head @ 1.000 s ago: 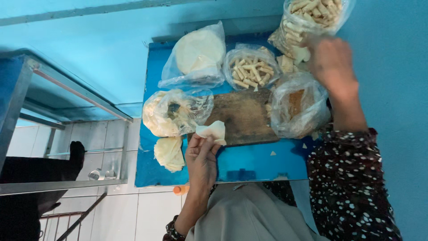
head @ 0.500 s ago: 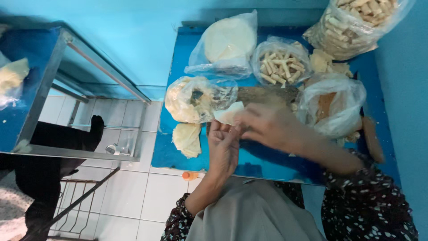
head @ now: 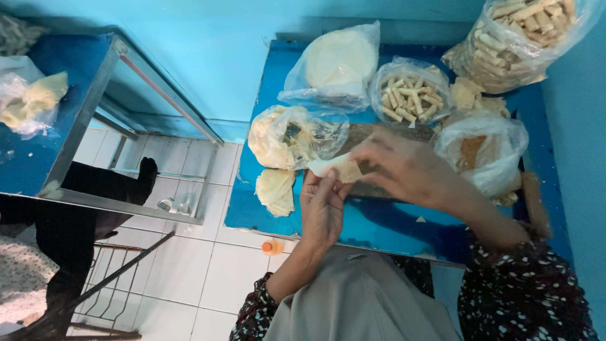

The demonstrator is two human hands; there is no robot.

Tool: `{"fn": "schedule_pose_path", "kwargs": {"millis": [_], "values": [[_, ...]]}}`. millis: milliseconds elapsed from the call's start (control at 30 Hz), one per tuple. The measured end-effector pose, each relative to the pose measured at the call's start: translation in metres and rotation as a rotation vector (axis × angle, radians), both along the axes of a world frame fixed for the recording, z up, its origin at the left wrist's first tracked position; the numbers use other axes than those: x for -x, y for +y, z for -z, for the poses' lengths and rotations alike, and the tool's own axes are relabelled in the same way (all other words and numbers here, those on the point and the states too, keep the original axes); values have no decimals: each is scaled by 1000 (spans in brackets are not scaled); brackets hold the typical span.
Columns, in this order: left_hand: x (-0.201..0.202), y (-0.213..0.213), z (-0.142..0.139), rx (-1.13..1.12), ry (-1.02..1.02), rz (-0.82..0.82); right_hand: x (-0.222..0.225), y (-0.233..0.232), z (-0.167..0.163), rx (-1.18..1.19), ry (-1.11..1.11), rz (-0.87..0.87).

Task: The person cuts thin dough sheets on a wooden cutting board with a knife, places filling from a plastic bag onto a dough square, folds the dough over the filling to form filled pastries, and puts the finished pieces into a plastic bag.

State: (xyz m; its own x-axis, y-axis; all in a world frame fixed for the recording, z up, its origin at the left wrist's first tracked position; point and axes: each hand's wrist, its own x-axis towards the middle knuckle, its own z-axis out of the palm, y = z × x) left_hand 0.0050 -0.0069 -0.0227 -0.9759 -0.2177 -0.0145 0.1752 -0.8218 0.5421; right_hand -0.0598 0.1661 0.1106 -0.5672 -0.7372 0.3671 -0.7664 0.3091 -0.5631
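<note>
A small pale sheet of dough wrapper (head: 334, 168) lies across the fingers of my left hand (head: 323, 205), above the blue table (head: 379, 224). My right hand (head: 394, 165), blurred, has its fingertips on the same wrapper from the right. Both hands hover over a dark wooden board (head: 379, 136). Just left of my left hand, a loose stack of pale wrappers (head: 275, 191) rests on the table's edge, beside a clear bag of wrappers (head: 290, 136).
At the back stand a bag of round white sheets (head: 338, 60), a bag of short rolled sticks (head: 410, 95), a large bag of rolled sticks (head: 524, 35) and a bag with brown filling (head: 483, 148). A metal-framed blue table (head: 57, 126) stands left, across a tiled floor gap.
My right hand came down from the big bag at the back right and joined my left hand on the wrapper. The view shifted so the left table shows more.
</note>
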Motion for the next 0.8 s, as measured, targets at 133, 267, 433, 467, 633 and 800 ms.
{"fn": "schedule_pose_path", "kwargs": {"millis": [133,267,433,467,633,800], "values": [[1,0,0,-66,86,43,-6,-16,13,-134,322,49],[1,-6,-8,-36,-11,36,13,11,8,-95,79,-57],[-2,-6,-13,16,-17,8,51,69,-11,-387,73,424],[-3,-4,-13,43,2,3,56,79,-12,-364,113,544],[-5,4,-8,75,5,39,75,99,-6,-529,529,821],[-1,9,-3,67,44,24,59,61,4,-253,195,569]]}}
